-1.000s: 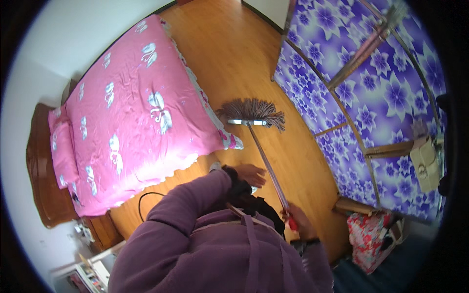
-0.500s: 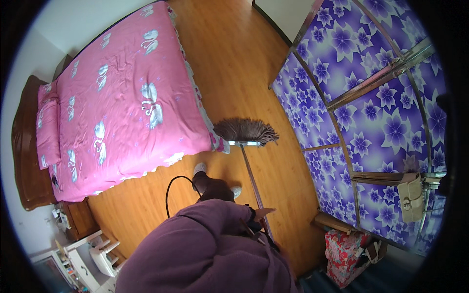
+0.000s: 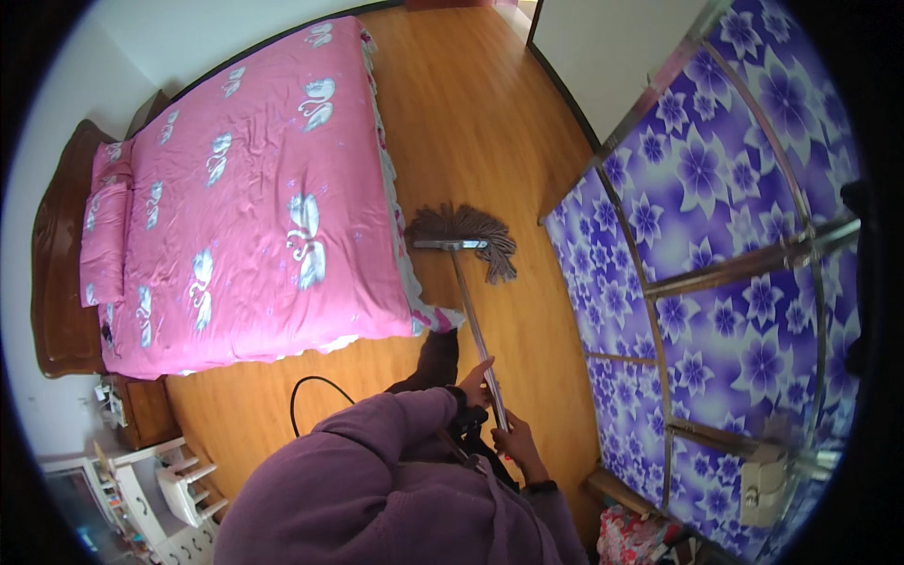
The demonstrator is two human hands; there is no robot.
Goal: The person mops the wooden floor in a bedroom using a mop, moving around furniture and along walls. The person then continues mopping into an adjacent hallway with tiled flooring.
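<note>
A mop with a grey-brown string head (image 3: pixel 461 224) lies on the wooden floor beside the bed's ruffled edge. Its long metal handle (image 3: pixel 473 315) slants back toward my body. My left hand (image 3: pixel 476 384) is closed around the handle, near waist height. Lower on the same handle, closer to me, my right hand (image 3: pixel 515 441) grips it. Some mop strands trail out to the right of the flat metal frame.
A bed with a pink swan-print cover (image 3: pixel 254 207) stands on the left. Along the right runs a purple flowered wardrobe (image 3: pixel 697 367), with a beige bag (image 3: pixel 763 488) hanging on it. A black cable (image 3: pixel 294 400) loops over the floor. White furniture (image 3: pixel 179 504) stands lower left.
The mop head has moved farther along the bed's side, and its strands now swing out to the right. My right hand has come into view on the handle. One leg has stepped forward.
</note>
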